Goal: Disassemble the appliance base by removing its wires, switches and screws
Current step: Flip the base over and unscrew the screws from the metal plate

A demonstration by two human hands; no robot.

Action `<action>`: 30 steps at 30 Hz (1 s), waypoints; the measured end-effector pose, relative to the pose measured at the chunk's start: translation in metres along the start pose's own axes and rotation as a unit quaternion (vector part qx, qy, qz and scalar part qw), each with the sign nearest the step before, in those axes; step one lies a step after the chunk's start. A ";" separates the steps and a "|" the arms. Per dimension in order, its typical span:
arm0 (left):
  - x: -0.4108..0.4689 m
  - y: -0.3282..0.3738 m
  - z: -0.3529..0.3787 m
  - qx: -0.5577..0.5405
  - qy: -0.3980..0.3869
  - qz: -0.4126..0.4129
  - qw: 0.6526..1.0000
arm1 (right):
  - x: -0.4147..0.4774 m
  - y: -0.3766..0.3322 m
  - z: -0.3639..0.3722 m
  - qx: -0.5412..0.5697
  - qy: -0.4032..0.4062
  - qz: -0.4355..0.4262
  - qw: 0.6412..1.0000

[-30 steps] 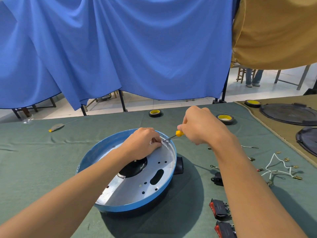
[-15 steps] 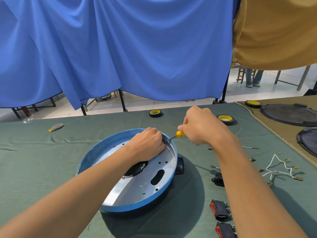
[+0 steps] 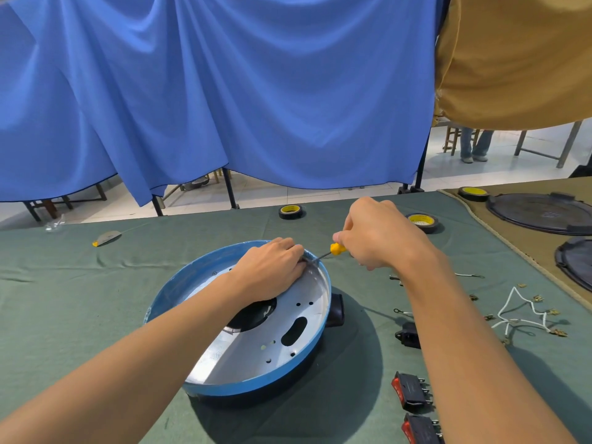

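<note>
The round appliance base (image 3: 224, 387) has a blue rim and a silver metal plate (image 3: 256, 347) with holes, and it sits tilted on the green cloth. My left hand (image 3: 272, 270) lies inside it at the far rim, its curled fingertips closed around the blade of a screwdriver. My right hand (image 3: 381, 232) grips the yellow-handled screwdriver (image 3: 337, 249) just outside the rim, with the blade angled down to the inner edge. Whatever the tip meets is hidden by my fingers. To the right lie two red-and-black switches (image 3: 411, 392), a black socket (image 3: 408, 336) and white wires (image 3: 519, 312).
Tape rolls (image 3: 290, 212) (image 3: 423, 222) sit behind the base, with a third roll (image 3: 473, 193) on the tan cloth. Black round lids (image 3: 541, 213) lie far right. Small terminals are scattered near the wires. A grey scrap (image 3: 107, 238) lies far left. Blue cloth hangs behind the table.
My left hand has slid farther over the plate toward the far rim and now covers the screwdriver tip. My right hand has stayed almost still.
</note>
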State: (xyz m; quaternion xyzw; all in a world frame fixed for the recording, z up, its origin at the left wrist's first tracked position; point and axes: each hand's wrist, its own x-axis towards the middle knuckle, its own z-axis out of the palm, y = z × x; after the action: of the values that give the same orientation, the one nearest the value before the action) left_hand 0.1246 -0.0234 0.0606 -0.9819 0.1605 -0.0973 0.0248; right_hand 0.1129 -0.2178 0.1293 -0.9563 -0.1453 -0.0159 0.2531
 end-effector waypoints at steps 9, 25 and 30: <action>-0.009 0.000 -0.001 -0.021 0.056 0.017 0.998 | -0.001 -0.001 -0.002 0.007 0.002 0.006 1.000; -0.003 0.009 -0.006 0.140 -0.019 0.080 0.987 | -0.002 -0.002 -0.003 0.001 0.003 0.001 1.000; 0.000 0.010 -0.005 0.112 -0.050 0.030 0.992 | -0.003 0.000 -0.003 0.001 0.006 -0.001 1.000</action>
State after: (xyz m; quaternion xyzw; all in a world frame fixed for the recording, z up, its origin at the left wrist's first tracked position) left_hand 0.1207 -0.0334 0.0649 -0.9713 0.1768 -0.0643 0.1457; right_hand 0.1103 -0.2200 0.1321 -0.9558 -0.1453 -0.0214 0.2549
